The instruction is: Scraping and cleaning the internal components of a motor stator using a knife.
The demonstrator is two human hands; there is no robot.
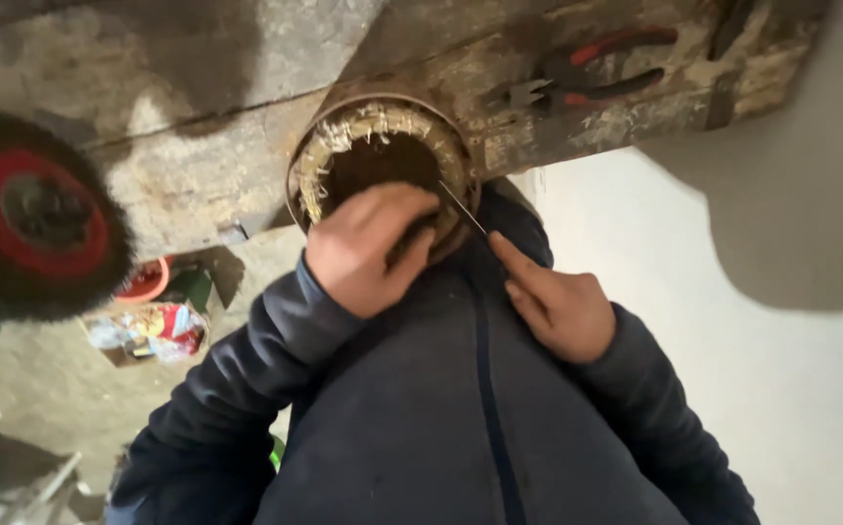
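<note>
Stator (383, 146): round, rusty ring with pale winding ends, standing at the bench (198, 175) edge against the person's lap.
Left hand (368, 248): fingers curled together over the ring's lower rim, gripping it.
Right hand (558, 306): thumb and forefinger pressed together, pinching a thin wire (462, 208) that runs up to the ring.
Pliers (587, 73): red-handled, on the bench.
Wire wheel (37, 214): left, apart.

Red-hubbed wire brush wheel (37, 216), red-handled pliers (587, 73) on worn workbench (198, 165)
</note>
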